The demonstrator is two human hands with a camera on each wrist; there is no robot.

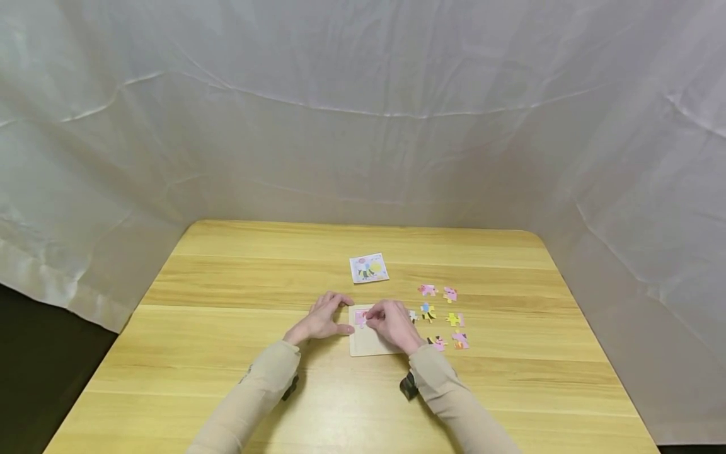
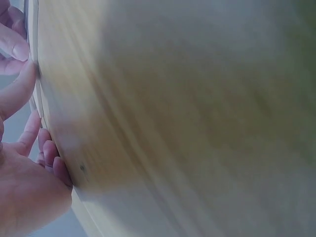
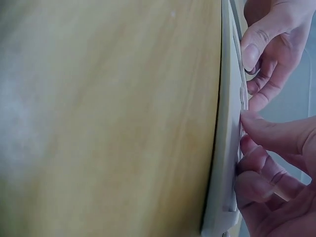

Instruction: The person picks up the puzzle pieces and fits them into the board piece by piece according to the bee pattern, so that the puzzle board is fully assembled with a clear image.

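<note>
A pale wooden puzzle board point(image 1: 371, 343) lies flat on the table in front of me. My left hand point(image 1: 322, 318) rests beside the board's left edge, fingers spread and thumb against that edge. My right hand point(image 1: 392, 325) is bent over the board, and its fingertips pinch a pink puzzle piece point(image 1: 360, 317) at the board's upper left corner. In the right wrist view the right hand point(image 3: 276, 163) touches the board point(image 3: 228, 148) edge-on, with the left hand point(image 3: 271, 39) just beyond. The left wrist view shows my left hand point(image 2: 24, 187) against the table.
Several loose coloured puzzle pieces point(image 1: 442, 315) lie right of the board. A small picture card point(image 1: 369, 268) sits farther back. The wooden table point(image 1: 227, 284) has rounded far corners, and white cloth point(image 1: 363, 113) hangs behind and at both sides.
</note>
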